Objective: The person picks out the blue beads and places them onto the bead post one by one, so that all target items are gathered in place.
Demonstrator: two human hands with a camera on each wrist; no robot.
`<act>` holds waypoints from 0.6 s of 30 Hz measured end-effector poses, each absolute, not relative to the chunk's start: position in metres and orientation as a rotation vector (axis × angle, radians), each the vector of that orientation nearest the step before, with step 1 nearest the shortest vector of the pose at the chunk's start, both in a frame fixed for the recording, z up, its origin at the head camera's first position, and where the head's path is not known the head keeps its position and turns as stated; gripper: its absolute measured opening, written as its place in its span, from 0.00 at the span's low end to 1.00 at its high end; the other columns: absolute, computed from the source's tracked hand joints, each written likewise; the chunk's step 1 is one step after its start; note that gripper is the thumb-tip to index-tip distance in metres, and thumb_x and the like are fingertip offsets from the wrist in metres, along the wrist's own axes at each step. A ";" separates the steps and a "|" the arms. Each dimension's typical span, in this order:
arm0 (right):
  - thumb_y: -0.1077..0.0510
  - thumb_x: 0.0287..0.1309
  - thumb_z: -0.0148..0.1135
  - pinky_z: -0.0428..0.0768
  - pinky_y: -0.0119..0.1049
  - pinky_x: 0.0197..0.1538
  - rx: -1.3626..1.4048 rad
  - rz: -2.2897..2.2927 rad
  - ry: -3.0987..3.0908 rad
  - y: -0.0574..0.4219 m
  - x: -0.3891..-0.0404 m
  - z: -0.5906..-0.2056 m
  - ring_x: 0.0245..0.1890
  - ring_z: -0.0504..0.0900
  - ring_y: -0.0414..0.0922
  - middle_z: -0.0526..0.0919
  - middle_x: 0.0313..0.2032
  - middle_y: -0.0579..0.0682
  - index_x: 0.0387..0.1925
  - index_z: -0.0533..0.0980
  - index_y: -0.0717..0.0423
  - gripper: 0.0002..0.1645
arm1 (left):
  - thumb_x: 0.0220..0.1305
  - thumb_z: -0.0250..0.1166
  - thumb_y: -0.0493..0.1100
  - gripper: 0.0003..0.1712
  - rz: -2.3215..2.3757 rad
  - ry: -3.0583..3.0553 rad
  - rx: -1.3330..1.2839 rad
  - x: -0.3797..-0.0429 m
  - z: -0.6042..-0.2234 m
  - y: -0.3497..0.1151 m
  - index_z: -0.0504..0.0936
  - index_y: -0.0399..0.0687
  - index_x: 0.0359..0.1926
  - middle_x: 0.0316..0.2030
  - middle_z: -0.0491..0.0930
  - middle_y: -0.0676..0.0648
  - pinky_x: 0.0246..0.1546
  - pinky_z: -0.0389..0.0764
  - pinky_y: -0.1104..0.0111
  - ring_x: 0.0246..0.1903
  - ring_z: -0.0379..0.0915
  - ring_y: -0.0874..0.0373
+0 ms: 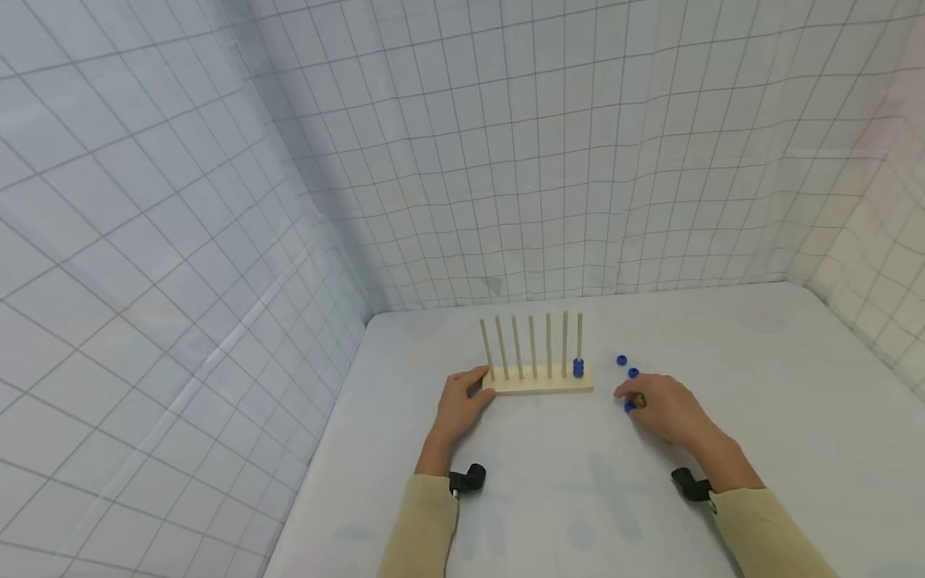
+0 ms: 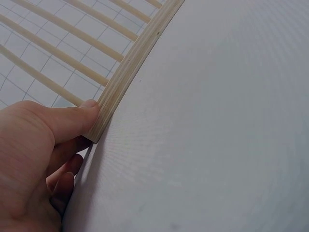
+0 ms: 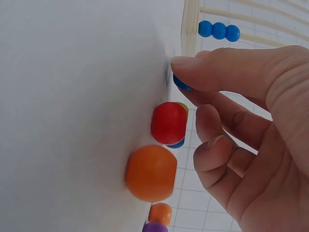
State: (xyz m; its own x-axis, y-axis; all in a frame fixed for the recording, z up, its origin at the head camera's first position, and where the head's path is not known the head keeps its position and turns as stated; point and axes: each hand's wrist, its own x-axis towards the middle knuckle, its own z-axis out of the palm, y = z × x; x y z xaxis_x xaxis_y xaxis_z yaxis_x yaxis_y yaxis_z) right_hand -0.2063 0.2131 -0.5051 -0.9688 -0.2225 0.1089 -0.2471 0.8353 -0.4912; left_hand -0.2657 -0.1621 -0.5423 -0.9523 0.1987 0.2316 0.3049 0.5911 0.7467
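Note:
A wooden peg rack (image 1: 538,385) with several upright pegs stands on the table. My left hand (image 1: 458,405) grips the left end of its base, the thumb (image 2: 75,121) pressed against the edge and the other fingers partly hidden behind. Three blue beads (image 3: 219,31) are stacked at the bottom of the rack's rightmost peg. Right of the rack, my right hand (image 1: 668,409) pinches a single blue bead (image 3: 182,82) between thumb and forefinger, low by the tabletop. Its remaining fingers curl loosely. Close by lie a red bead (image 3: 168,123) and a larger-looking orange bead (image 3: 151,173).
Two blue beads (image 1: 622,360) lie beyond my right hand, and a yellow-green bead (image 1: 641,400) shows by its fingers. Another orange bead (image 3: 160,213) and a purple bead (image 3: 155,227) sit farther along. White grid-patterned cloth (image 1: 506,160) hangs behind the table.

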 end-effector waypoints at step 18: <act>0.62 0.57 0.72 0.78 0.56 0.49 0.424 0.719 -2.886 0.208 -0.201 -0.489 0.48 0.80 0.55 0.84 0.45 0.52 0.43 0.87 0.53 0.11 | 0.67 0.68 0.47 0.29 -1.271 -2.699 -0.427 -0.267 -0.544 -0.163 0.77 0.47 0.67 0.63 0.75 0.42 0.63 0.65 0.45 0.62 0.65 0.43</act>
